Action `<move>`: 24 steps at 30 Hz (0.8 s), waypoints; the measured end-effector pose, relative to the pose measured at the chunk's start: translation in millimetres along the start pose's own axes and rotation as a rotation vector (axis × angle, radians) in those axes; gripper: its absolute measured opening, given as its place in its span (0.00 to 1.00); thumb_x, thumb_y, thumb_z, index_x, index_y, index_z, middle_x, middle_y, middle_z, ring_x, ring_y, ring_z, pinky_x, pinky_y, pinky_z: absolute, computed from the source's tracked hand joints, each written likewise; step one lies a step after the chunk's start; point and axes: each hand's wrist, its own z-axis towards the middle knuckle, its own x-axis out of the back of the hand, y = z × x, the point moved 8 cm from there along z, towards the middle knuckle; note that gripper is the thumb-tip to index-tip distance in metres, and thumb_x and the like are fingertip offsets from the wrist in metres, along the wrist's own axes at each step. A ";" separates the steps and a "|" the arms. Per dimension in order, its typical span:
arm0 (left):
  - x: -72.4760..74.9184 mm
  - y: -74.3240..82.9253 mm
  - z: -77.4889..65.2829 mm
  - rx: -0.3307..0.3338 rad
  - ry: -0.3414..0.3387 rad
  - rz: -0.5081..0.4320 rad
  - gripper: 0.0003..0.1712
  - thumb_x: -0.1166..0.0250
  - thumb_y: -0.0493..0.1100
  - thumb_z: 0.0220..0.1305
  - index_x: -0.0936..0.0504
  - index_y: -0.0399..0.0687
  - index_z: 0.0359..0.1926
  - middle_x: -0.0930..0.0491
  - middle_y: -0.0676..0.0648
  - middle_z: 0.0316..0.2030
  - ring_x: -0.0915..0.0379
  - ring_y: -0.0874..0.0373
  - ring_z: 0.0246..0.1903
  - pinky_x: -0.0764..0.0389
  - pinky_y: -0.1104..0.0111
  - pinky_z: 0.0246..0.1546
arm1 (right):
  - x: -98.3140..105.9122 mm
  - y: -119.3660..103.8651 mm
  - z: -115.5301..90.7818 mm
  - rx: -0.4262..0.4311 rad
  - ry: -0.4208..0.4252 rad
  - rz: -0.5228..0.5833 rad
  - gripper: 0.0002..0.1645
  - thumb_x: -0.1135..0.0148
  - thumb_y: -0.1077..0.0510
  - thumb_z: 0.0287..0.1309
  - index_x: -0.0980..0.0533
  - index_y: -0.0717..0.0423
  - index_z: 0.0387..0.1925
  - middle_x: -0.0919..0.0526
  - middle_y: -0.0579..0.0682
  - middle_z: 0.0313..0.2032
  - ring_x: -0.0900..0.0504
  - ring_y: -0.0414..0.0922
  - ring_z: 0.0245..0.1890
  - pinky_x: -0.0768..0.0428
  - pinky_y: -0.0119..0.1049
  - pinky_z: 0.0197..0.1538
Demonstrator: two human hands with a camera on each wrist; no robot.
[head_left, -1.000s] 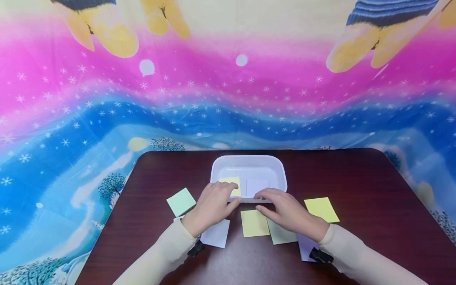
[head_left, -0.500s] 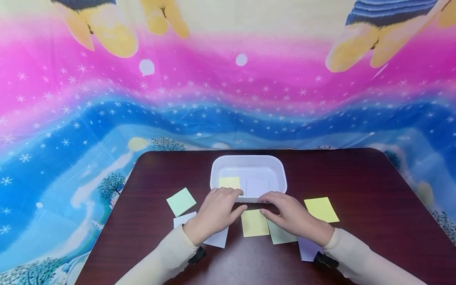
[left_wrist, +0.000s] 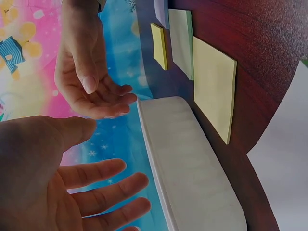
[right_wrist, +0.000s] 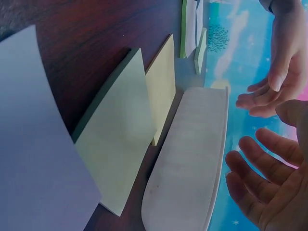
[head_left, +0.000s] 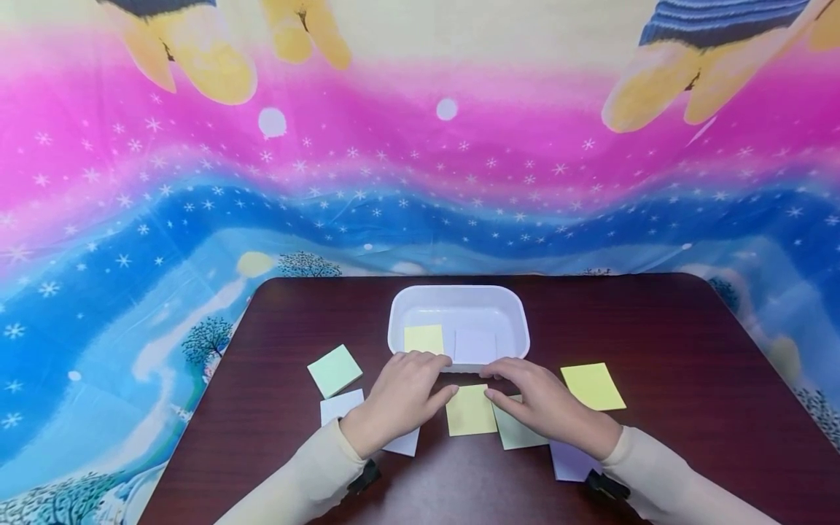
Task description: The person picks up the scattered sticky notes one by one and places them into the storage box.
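My left hand (head_left: 403,394) hovers at the near left corner of a white plastic tub (head_left: 459,290), its fingers relaxed and holding nothing. Across from it, my right hand (head_left: 551,397) hangs by the near right corner, also holding nothing, fingers loosely bent. Both palms face inward in the left wrist view. Inside the tub lie a yellow sticky note pad (head_left: 423,338) and a pale lilac pad (head_left: 475,345). Between the hands, on the table, a light yellow pad (head_left: 471,410) sits beside a pale green pad (head_left: 518,430), which my right hand partly covers.
A mint green pad (head_left: 335,370) and white pads (head_left: 341,405), partly under my left hand and wrist, are at left. A bright yellow pad (head_left: 593,386) and a lilac pad (head_left: 571,463) are at right. A printed cloth (head_left: 420,168) hangs behind the dark table (head_left: 295,313).
Both hands have drawn back slightly toward me from the tub's near rim, uncovering more of the yellow pad inside it. The pads have stayed where they were.
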 end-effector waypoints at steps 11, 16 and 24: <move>-4.7 3.4 -3.8 -0.008 0.001 -0.016 0.20 0.42 0.56 0.62 0.20 0.49 0.46 0.18 0.54 0.36 0.23 0.59 0.37 0.25 0.62 0.39 | -1.1 3.8 -7.8 0.002 0.004 -0.022 0.18 0.43 0.42 0.59 0.21 0.45 0.46 0.21 0.34 0.45 0.23 0.32 0.46 0.22 0.36 0.45; -4.6 5.5 -5.2 -0.022 0.011 -0.006 0.20 0.43 0.57 0.62 0.21 0.50 0.47 0.18 0.54 0.37 0.23 0.60 0.39 0.25 0.63 0.40 | -1.2 5.1 -10.2 0.006 0.010 -0.029 0.16 0.41 0.44 0.58 0.21 0.44 0.45 0.21 0.34 0.45 0.24 0.32 0.48 0.23 0.36 0.47; -4.4 8.1 -4.4 -0.034 0.023 -0.010 0.21 0.43 0.57 0.62 0.21 0.50 0.48 0.17 0.53 0.39 0.23 0.59 0.41 0.25 0.64 0.43 | 2.8 9.5 -12.3 -0.040 0.015 -0.012 0.15 0.40 0.45 0.57 0.22 0.39 0.46 0.21 0.32 0.45 0.24 0.31 0.48 0.23 0.35 0.47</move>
